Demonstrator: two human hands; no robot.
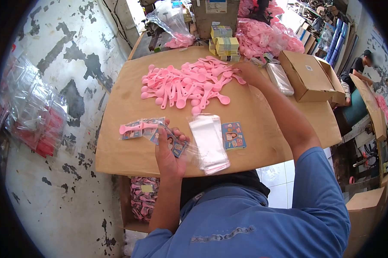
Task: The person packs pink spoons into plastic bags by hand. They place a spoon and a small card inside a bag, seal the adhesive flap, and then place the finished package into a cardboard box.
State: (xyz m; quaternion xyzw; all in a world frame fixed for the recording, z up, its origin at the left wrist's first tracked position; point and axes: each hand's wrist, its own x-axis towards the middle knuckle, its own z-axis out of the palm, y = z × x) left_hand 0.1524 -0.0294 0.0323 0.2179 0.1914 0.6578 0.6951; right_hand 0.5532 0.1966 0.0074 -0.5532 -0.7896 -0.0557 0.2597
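Observation:
My left hand [172,157] is closed around a clear plastic bag [191,155] with a blue printed card [177,147] in it. Just left of it on the table lies a packed pink measuring spoon [136,128] with a card in clear plastic. At the right edge of a heap of pink measuring spoons [187,84] is my right hand [247,72]; its fingertips are too small and hidden to show a grip. A stack of clear bags [209,144] lies in front of me, beside a small pile of blue cards [234,136].
Stacks of yellow cards [226,44] and bags of pink spoons [263,36] stand at the back. An open cardboard box [306,77] and a clear-wrapped pack [280,78] are on the right. A box of packed spoons [143,198] sits below the table; another person [358,71] sits far right.

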